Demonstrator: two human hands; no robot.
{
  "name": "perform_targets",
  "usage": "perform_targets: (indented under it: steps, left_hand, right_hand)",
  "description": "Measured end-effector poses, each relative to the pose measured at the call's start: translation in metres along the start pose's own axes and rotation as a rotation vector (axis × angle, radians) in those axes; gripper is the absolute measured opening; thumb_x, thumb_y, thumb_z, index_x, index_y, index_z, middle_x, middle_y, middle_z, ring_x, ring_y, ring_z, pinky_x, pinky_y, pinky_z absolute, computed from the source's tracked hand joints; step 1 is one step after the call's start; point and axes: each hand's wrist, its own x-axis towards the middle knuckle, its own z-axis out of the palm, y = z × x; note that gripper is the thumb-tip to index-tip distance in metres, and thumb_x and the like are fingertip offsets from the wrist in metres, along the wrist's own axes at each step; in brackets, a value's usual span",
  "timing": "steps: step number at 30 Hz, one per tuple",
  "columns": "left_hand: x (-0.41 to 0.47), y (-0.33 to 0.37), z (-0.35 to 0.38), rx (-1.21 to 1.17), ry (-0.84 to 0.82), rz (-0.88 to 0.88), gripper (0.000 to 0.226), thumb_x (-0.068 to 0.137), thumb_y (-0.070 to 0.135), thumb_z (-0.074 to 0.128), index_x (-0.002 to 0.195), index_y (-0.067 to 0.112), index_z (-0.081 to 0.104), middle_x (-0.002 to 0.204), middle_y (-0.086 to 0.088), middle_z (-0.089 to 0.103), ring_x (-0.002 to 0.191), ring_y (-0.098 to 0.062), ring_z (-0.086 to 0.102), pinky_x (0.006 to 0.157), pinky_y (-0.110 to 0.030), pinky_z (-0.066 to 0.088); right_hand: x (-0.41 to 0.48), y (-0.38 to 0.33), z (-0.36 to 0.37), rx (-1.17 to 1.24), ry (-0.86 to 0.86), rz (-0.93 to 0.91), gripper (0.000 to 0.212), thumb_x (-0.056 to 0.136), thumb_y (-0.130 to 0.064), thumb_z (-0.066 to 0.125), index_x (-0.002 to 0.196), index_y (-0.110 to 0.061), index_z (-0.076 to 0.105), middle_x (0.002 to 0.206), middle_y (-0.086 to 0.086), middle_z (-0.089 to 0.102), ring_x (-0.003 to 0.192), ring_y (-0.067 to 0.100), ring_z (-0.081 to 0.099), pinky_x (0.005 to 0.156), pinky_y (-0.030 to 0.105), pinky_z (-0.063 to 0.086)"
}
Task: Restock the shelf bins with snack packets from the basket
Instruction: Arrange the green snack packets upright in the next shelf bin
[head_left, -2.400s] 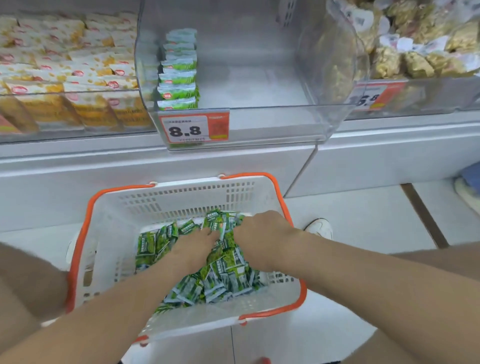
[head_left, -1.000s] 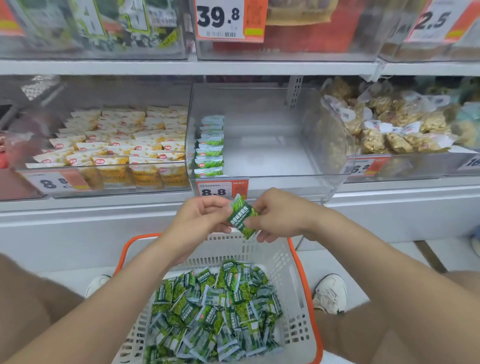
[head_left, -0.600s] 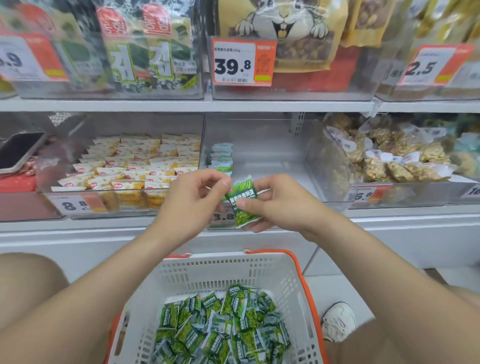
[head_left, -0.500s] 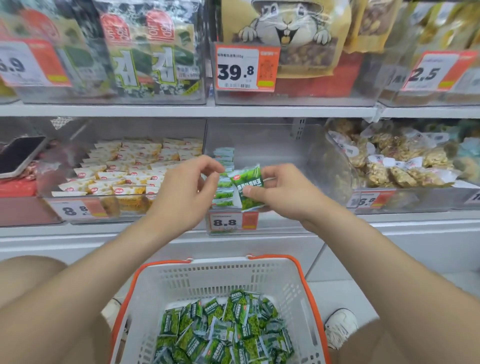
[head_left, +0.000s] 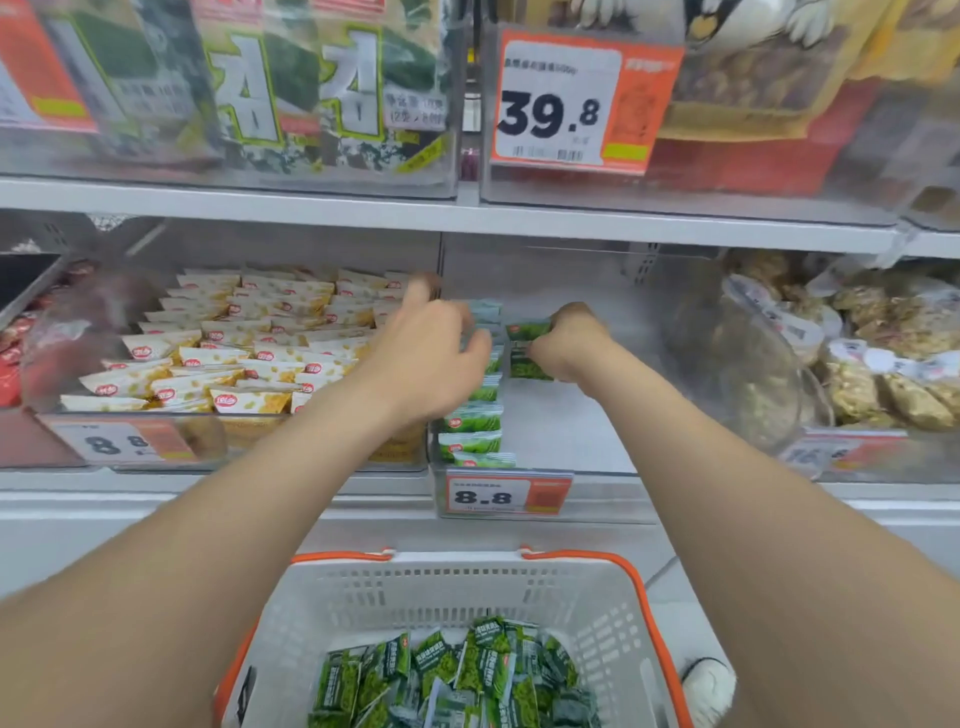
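Observation:
A white basket (head_left: 597, 608) with orange rim sits below me and holds several green snack packets (head_left: 457, 675). Both arms reach into the clear shelf bin (head_left: 571, 431) marked 8.8. My right hand (head_left: 569, 340) grips a green packet (head_left: 527, 348) deep inside the bin, to the right of a row of green packets (head_left: 472, 421) that stands along the bin's left wall. My left hand (head_left: 431, 353) hovers over the back of that row with fingers loosely bent; whether it touches the packets is hidden.
A bin of yellow and white packets (head_left: 249, 343) stands to the left, a bin of brown wrapped snacks (head_left: 857, 353) to the right. The upper shelf (head_left: 467, 213) carries seaweed packs and a 39.8 tag. A white shoe (head_left: 709, 686) shows beside the basket.
Both hands lifted a green packet out of the basket, brought it up in front of the bin, and have now reached inside; only the right hand still holds it.

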Motion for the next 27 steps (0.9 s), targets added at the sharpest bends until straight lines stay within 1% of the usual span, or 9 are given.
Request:
perform_targets:
  steps: [4, 5, 7, 10, 13, 15, 18, 21, 27]
  left_hand:
    - [0.010, -0.004, -0.005, -0.033, 0.051, -0.008, 0.023, 0.094, 0.016, 0.055, 0.107, 0.022, 0.073, 0.136, -0.007, 0.039, 0.127, -0.034, 0.053, 0.112, -0.039, 0.042]
    - [0.011, -0.004, -0.005, -0.039, 0.065, -0.005, 0.025, 0.092, 0.012, 0.055, 0.105, 0.024, 0.073, 0.134, -0.006, 0.039, 0.124, -0.033, 0.055, 0.112, -0.040, 0.043]
    - [0.011, -0.004, -0.004, -0.041, 0.087, 0.013, 0.025, 0.089, 0.009, 0.056, 0.100, 0.025, 0.072, 0.131, -0.004, 0.039, 0.115, -0.033, 0.059, 0.106, -0.043, 0.048]
    - [0.010, -0.004, -0.004, -0.036, 0.102, 0.016, 0.025, 0.091, 0.009, 0.054, 0.094, 0.026, 0.072, 0.132, -0.003, 0.037, 0.100, -0.031, 0.062, 0.091, -0.039, 0.052]
    - [0.007, -0.004, -0.005, -0.040, 0.097, 0.023, 0.026, 0.093, 0.010, 0.052, 0.093, 0.027, 0.072, 0.134, -0.005, 0.037, 0.093, -0.032, 0.062, 0.087, -0.039, 0.053]
    - [0.004, -0.004, -0.006, -0.042, 0.088, 0.034, 0.027, 0.093, 0.010, 0.051, 0.094, 0.026, 0.073, 0.136, -0.005, 0.036, 0.089, -0.030, 0.062, 0.086, -0.039, 0.054]
    - [0.000, -0.002, -0.007, -0.036, 0.094, 0.046, 0.029, 0.093, 0.010, 0.049, 0.097, 0.027, 0.072, 0.135, -0.005, 0.038, 0.081, -0.024, 0.061, 0.080, -0.034, 0.051]
    - [-0.002, -0.001, -0.005, -0.023, 0.093, 0.046, 0.030, 0.093, 0.010, 0.049, 0.102, 0.027, 0.072, 0.134, -0.007, 0.041, 0.092, -0.027, 0.063, 0.086, -0.034, 0.049]
    - [-0.013, 0.000, -0.001, -0.014, 0.060, 0.078, 0.027, 0.097, 0.016, 0.051, 0.115, 0.024, 0.069, 0.144, -0.011, 0.041, 0.121, -0.035, 0.058, 0.103, -0.038, 0.046]
  right_hand:
    - [0.028, -0.002, 0.007, -0.038, 0.016, 0.060, 0.015, 0.096, -0.006, 0.054, 0.087, -0.010, 0.043, 0.082, 0.006, 0.047, 0.062, 0.019, 0.041, 0.048, 0.026, 0.033]
    - [0.032, -0.004, 0.009, -0.031, 0.017, 0.060, 0.007, 0.096, -0.006, 0.055, 0.096, -0.009, 0.049, 0.091, 0.008, 0.053, 0.068, 0.020, 0.048, 0.053, 0.026, 0.038]
    - [0.041, -0.006, 0.015, 0.054, 0.036, 0.087, 0.024, 0.096, -0.007, 0.058, 0.120, -0.007, 0.057, 0.113, 0.014, 0.062, 0.087, 0.027, 0.059, 0.066, 0.028, 0.044]
    - [0.051, -0.010, 0.022, 0.143, 0.137, 0.089, 0.015, 0.091, -0.011, 0.067, 0.105, -0.007, 0.065, 0.114, 0.014, 0.071, 0.079, 0.026, 0.059, 0.061, 0.029, 0.045]
    - [0.055, -0.009, 0.026, 0.265, 0.259, 0.083, 0.045, 0.089, -0.017, 0.076, 0.126, -0.004, 0.055, 0.122, 0.015, 0.065, 0.103, 0.031, 0.063, 0.074, 0.031, 0.051]
    - [0.055, -0.005, 0.027, 0.227, 0.331, 0.030, 0.041, 0.088, -0.020, 0.078, 0.120, -0.004, 0.059, 0.117, 0.014, 0.066, 0.112, 0.031, 0.062, 0.076, 0.029, 0.047]
    - [0.050, -0.005, 0.025, 0.128, 0.339, -0.022, 0.022, 0.088, -0.024, 0.078, 0.099, -0.007, 0.072, 0.101, 0.010, 0.072, 0.102, 0.029, 0.067, 0.073, 0.026, 0.048]
    - [0.044, -0.007, 0.022, -0.040, 0.263, -0.042, 0.016, 0.094, -0.015, 0.065, 0.107, -0.008, 0.072, 0.111, 0.013, 0.071, 0.109, 0.031, 0.065, 0.086, 0.031, 0.056]
    - [0.007, 0.002, 0.002, -0.172, -0.040, -0.156, 0.042, 0.097, -0.010, 0.054, 0.139, -0.005, 0.056, 0.139, 0.019, 0.055, 0.125, 0.038, 0.054, 0.101, 0.039, 0.051]
